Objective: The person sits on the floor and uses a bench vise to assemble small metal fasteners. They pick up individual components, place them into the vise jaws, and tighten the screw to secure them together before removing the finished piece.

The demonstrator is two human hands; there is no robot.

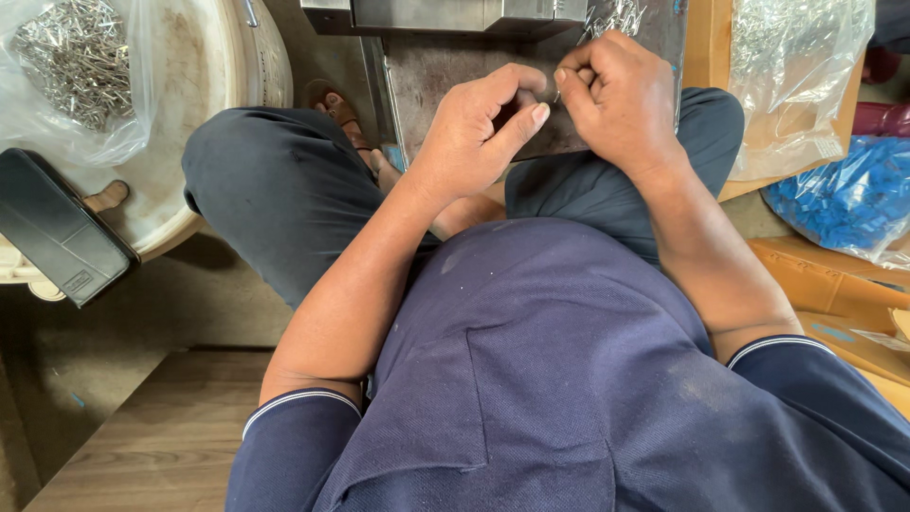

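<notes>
I sit cross-legged with both hands raised close together over a grey metal block (445, 71) in front of my knees. My left hand (479, 128) is curled, its thumb stretched toward the right hand; nothing shows inside it. My right hand (621, 95) has its fingers bent inward, and the fingertips pinch a small thin metal pin (557, 92) in the gap between the two hands. The fingertips of both hands nearly touch. A clear bag of metal pins (616, 14) peeks out just behind the right hand.
A clear bag of small metal pieces (71, 57) lies on a white round tub (213, 66) at the left, beside a black case (57, 228). At the right are another clear bag (796, 76), a bag of blue parts (844, 199) and cardboard boxes (825, 284).
</notes>
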